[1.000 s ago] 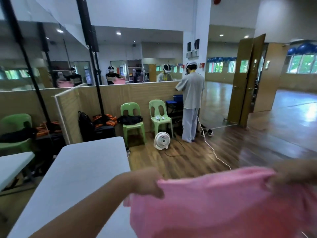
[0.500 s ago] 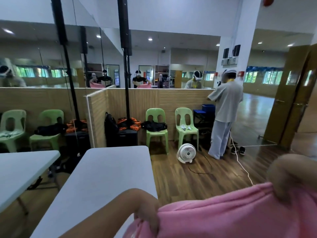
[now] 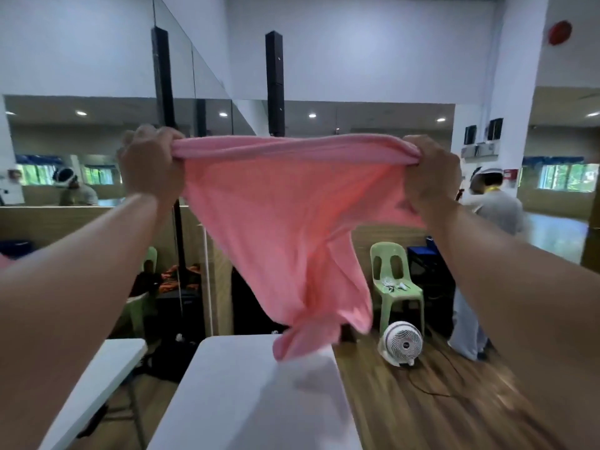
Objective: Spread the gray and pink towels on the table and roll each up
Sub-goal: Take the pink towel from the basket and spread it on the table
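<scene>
The left hand (image 3: 150, 164) is raised high, its fingers (image 3: 143, 138) clamped on one bunched end of the pink towel (image 3: 276, 222); from those fingers the top edge stretches across to the right hand (image 3: 430, 177), whose fingers (image 3: 418, 147) are closed tight on the other end; between and below both sets of fingers the cloth hangs in a loose sagging triangle, its twisted lowest tip dangling just over the far end of the white bench (image 3: 246, 394); a small white fan (image 3: 402, 344) stands on the wooden floor below the right fingers, with a green chair (image 3: 394, 280) behind it.
</scene>
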